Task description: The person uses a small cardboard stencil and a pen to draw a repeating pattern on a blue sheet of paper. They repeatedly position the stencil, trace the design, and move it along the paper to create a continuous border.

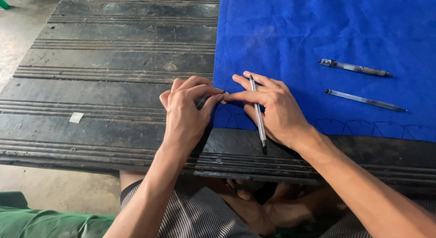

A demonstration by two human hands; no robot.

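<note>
— Blue cloth [318, 33] covers the tabletop [113, 60] from about 12 o'clock round to 3 o'clock; the rest is dark, grooved wood. What are the hands doing?

— Both meet at the cloth's left edge, near the middle of the view. The left hand [186, 110] is curled, with its fingertips pinched on a small dark piece [202, 100]; most of it is hidden by the fingers, so I cannot tell what it is. The right hand [274, 113] has a pen [257, 111] threaded between its fingers, running from 12 o'clock down to 6 o'clock, its dark tip over the bare wood at the near edge. Its thumb and forefinger close toward the left hand's fingertips, touching or nearly so.

— Anything else on the cloth?

— Two more pens at about 2 o'clock, well apart from the hands. The upper pen [354, 68] is clear with a clip at its left end; the lower pen [364, 100] is slimmer and lies just below it, both nearly level. Faint outlines are drawn along the cloth's near border.

— And off the cloth?

— A small pale scrap [76, 117] lies on the wood at 9 o'clock. Below the tabletop, striped fabric [195, 215] covers the person's lap.
</note>
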